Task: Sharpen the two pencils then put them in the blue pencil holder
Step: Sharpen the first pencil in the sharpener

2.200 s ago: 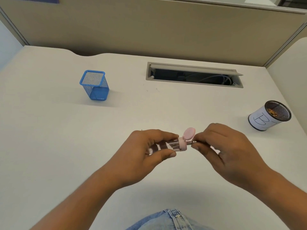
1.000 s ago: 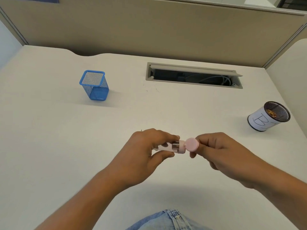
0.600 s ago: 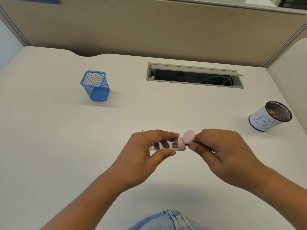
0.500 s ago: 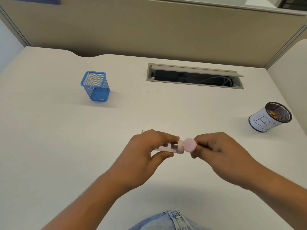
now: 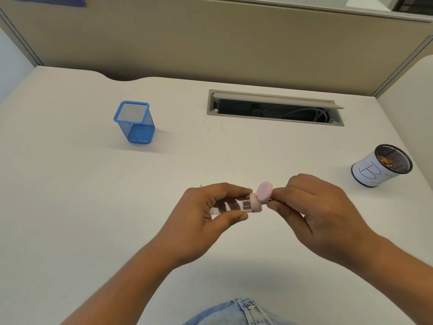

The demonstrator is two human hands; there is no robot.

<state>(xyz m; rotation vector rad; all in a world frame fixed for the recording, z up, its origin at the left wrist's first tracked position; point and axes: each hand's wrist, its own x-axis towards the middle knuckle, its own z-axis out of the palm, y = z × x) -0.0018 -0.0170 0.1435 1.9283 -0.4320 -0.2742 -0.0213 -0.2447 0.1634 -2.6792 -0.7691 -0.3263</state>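
Observation:
My left hand (image 5: 206, 221) grips a small pink sharpener (image 5: 254, 202) with a clear shavings tube, held sideways above the desk. Its round pink lid (image 5: 264, 190) stands flipped up. My right hand (image 5: 314, 214) is closed on a pencil (image 5: 266, 201) whose end sits in the sharpener's mouth; only a short dark stub shows between fingers and sharpener, the remainder hidden in my hand. The blue mesh pencil holder (image 5: 134, 123) stands upright far to the left, nothing visible inside. A second pencil is not in view.
A black mesh cup wrapped in white paper marked "B" (image 5: 379, 166), holding shavings, stands at the right. An open cable slot (image 5: 274, 109) lies in the desk (image 5: 70, 195) at the back. Partition walls close the back and right. Denim shows at the bottom edge.
My right hand has twisted back and forth at the sharpener's mouth, and the pink lid alternately faces the camera and tips up. The left hand stays in place.

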